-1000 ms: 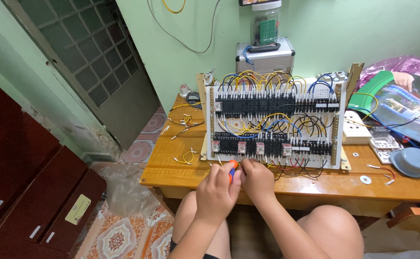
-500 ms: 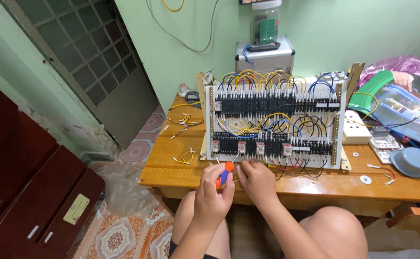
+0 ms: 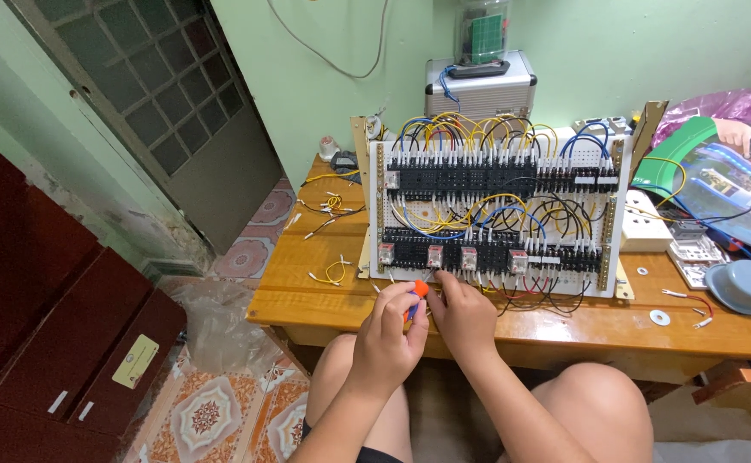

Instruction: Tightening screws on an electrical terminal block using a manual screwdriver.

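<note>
Head view, looking down at a white wiring panel [image 3: 495, 210] propped upright on the wooden tabletop [image 3: 307, 296], face turned toward the seated person, presumably so both rows of black terminal blocks and relays stay readable and reachable from the lap. Left hand [image 3: 386, 336] clenched around an orange-handled screwdriver [image 3: 416, 296], just below the panel's lower left corner, tip angled up toward the bottom row of terminals; handle wrapped in the fist, likely for turning force on a small screw. Right hand [image 3: 465, 319] touching the left, just below the same lower edge, fingers pinched forward at the loose wire ends hanging under the panel; cannot tell whether a wire is actually gripped, though the pose suggests steadying one for the driver. Left of the panel, short yellow and white wire offcuts [image 3: 332, 270] scattered within easy reach. Behind the panel, a silver metal case [image 3: 480, 86] against the green wall. Right of the panel, a white socket box [image 3: 645, 221], a grey round cap [image 3: 742, 285], a flat washer [image 3: 660, 318] and a glossy printed sheet [image 3: 718, 184], pushed aside, well apart from the hands. Bare knees below the tabletop edge.
</note>
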